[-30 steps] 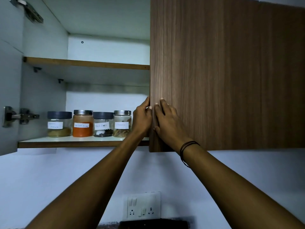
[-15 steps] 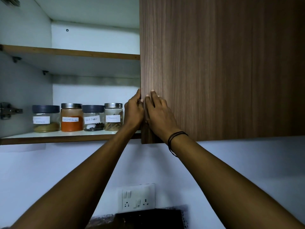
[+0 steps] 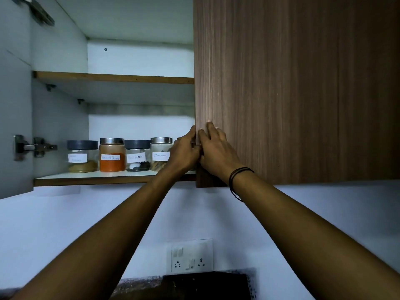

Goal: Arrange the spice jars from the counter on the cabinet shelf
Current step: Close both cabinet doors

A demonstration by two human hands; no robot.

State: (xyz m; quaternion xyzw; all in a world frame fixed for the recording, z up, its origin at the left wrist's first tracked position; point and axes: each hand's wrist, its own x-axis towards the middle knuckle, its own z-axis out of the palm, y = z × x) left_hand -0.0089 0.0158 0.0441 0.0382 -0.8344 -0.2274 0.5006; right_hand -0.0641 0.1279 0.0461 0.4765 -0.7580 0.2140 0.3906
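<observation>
Four labelled spice jars stand in a row on the lower cabinet shelf (image 3: 108,178): a dark-lidded jar of brown powder (image 3: 82,156), a steel-lidded jar of orange-red powder (image 3: 112,155), a dark-lidded "Black Pepper" jar (image 3: 137,155) and a steel-lidded "Cinnamon" jar (image 3: 160,153). A sliver of a fifth jar's lid (image 3: 178,139) shows behind my left hand. My left hand (image 3: 184,152) curls its fingers at the left edge of the closed wooden door (image 3: 292,94). My right hand (image 3: 216,150) lies against the door's face beside that edge, fingers touching the wood.
The upper shelf (image 3: 112,77) is bare. The left door (image 3: 13,126) stands swung open, its hinge (image 3: 34,146) showing. A wall switch and socket plate (image 3: 189,259) sits below, above a dark object (image 3: 205,284) on the counter.
Only my head has shifted, so the view moved a little. Both hands stay at the door's edge and the door has not swung.
</observation>
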